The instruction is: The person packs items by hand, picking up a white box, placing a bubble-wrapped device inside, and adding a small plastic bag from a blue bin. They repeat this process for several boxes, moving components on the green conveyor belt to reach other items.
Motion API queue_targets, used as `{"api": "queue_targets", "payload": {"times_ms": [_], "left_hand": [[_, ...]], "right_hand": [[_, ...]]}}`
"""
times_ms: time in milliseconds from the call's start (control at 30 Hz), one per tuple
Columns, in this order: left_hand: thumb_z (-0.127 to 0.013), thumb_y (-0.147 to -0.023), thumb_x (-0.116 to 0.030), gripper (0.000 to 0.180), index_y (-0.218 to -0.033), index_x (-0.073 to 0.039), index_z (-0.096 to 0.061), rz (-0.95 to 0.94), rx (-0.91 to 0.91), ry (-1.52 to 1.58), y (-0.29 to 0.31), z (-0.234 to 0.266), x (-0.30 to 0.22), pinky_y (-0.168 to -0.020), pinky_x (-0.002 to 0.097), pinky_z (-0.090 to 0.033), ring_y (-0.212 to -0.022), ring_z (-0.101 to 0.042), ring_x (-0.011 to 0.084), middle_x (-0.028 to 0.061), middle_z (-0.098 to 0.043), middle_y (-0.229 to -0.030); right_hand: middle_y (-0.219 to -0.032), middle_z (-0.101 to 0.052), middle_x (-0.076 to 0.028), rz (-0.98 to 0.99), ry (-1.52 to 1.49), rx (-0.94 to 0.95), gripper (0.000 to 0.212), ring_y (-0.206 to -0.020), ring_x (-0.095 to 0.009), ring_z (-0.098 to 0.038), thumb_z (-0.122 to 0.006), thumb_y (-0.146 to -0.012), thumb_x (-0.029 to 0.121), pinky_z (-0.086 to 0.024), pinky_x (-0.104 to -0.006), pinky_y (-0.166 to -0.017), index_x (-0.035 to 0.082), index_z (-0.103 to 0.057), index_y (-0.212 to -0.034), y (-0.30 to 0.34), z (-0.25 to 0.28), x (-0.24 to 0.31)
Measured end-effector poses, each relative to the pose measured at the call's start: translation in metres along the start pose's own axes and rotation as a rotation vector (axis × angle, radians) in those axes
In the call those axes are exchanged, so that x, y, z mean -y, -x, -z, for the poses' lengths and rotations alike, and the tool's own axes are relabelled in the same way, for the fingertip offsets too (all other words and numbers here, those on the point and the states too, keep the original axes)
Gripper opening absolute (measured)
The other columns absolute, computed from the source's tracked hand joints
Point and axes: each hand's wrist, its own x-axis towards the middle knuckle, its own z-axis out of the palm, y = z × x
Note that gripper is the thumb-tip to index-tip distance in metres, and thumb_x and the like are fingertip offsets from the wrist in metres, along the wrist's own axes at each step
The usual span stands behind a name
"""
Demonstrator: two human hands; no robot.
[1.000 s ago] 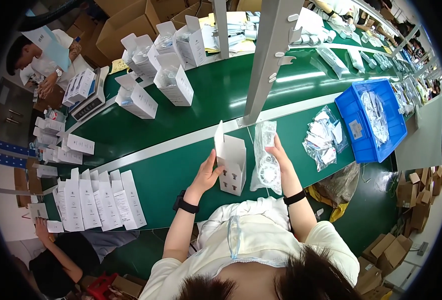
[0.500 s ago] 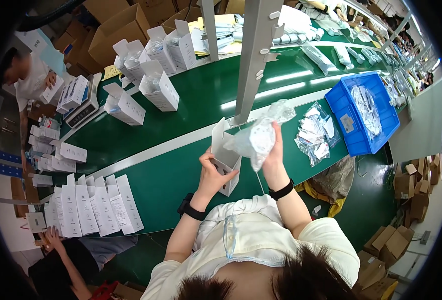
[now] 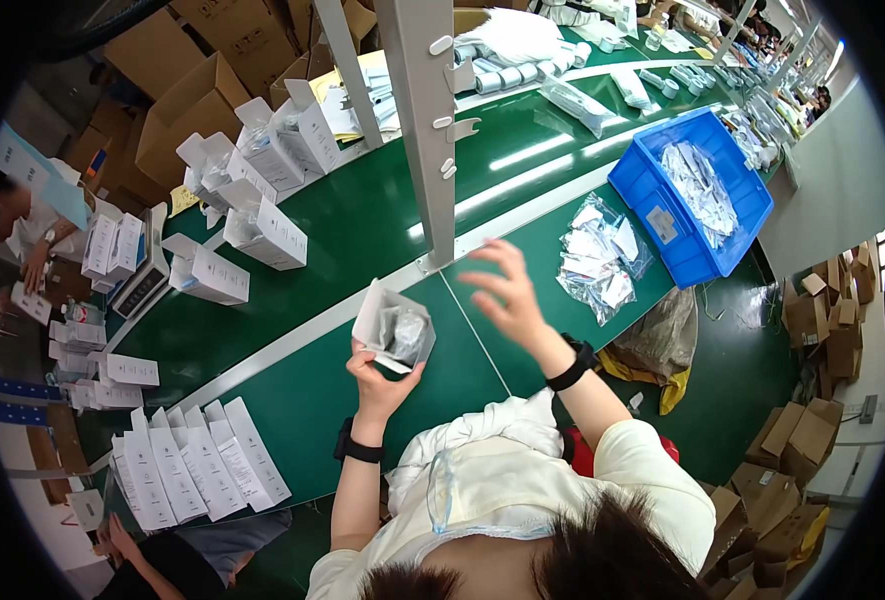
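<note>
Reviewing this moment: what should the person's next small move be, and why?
Probably bring the right hand to the mouth of the white box and settle the clear-wrapped item inside. The right hand is empty with fingers spread, the left hand holds the box, and its flap is open with the wrapping showing.
</note>
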Motion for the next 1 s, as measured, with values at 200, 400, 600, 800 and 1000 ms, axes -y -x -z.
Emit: {"api": "queue_targets", "payload": {"times_ms": [200,400,600,800,1000], "left_hand": [[-0.077,-0.058,-0.008,0.07,-0.1,-0.008,-0.022,0.126,0.042,-0.045,0.032,0.028,-0.005,-0.086,0.0432,-0.036,-0.102,-0.042,0.0371,0.0206,-0.033,-0.108],[-0.078,-0.059,-0.014,0.072,-0.106,-0.006,-0.025,0.239,0.075,-0.176,0.049,0.047,-0.015,-0.085,0.0423,-0.036,-0.101,-0.042,0.0358,0.0172,-0.034,-0.108],[-0.076,-0.062,-0.014,0.061,-0.109,-0.006,-0.038,0.169,0.042,-0.245,0.009,0.05,-0.055,-0.087,0.0415,-0.038,-0.11,-0.04,0.036,0.021,-0.032,-0.122],[-0.069,-0.066,-0.006,0.024,-0.086,-0.001,-0.056,0.361,0.016,-0.342,0.0,0.047,-0.069,-0.077,0.0354,-0.045,-0.097,-0.051,0.034,0.0204,-0.041,-0.119],[-0.066,-0.065,0.0,0.009,-0.072,0.002,-0.06,0.465,-0.15,-0.319,-0.018,0.055,-0.067,-0.061,0.0297,-0.045,-0.069,-0.057,0.0218,0.0136,-0.057,-0.081]], "right_hand": [[-0.123,-0.041,-0.019,-0.907,1.045,-0.189,0.057,-0.118,-0.042,-0.03,-0.058,-0.073,0.012,-0.032,-0.0466,-0.095,0.011,-0.038,-0.126,0.084,0.125,-0.221],[-0.11,-0.053,-0.016,-1.138,0.967,-0.039,0.044,-0.107,-0.036,-0.044,-0.06,-0.077,0.026,-0.038,-0.0478,-0.087,0.009,-0.049,-0.116,0.121,0.131,-0.25],[-0.099,-0.057,-0.01,-0.665,0.894,-0.556,0.019,-0.09,-0.027,-0.055,-0.061,-0.079,0.016,-0.042,-0.0398,-0.077,0.006,-0.056,-0.094,0.095,0.136,-0.198],[-0.107,-0.051,-0.013,-0.534,-0.782,-0.533,0.047,-0.09,-0.021,-0.056,-0.058,-0.08,0.002,-0.046,-0.0342,-0.081,0.01,-0.034,-0.119,0.017,0.023,-0.025],[-0.105,-0.048,-0.013,-0.368,-1.099,-0.121,0.055,-0.089,-0.023,-0.056,-0.058,-0.077,-0.001,-0.049,-0.0395,-0.077,0.013,-0.031,-0.124,0.003,-0.067,0.08]]}}
